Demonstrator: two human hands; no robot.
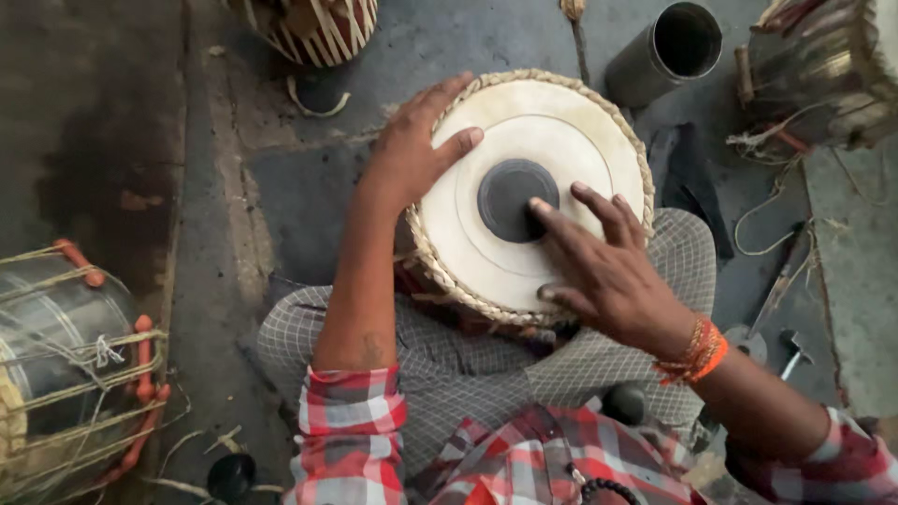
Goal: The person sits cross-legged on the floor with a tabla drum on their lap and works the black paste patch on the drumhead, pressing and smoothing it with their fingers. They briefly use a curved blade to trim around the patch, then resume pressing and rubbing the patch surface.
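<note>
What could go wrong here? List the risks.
1. The drum rests tilted on the person's lap, steadied only by the left hand on its rim; it might slip off.
2. The right hand presses on the black centre patch; hard pressure could mark it.
3. Metal tools lie close by the knee.

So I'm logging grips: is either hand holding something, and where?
The left hand steadies the drum at its braided rim; the right hand rests fingers on the head.
</note>
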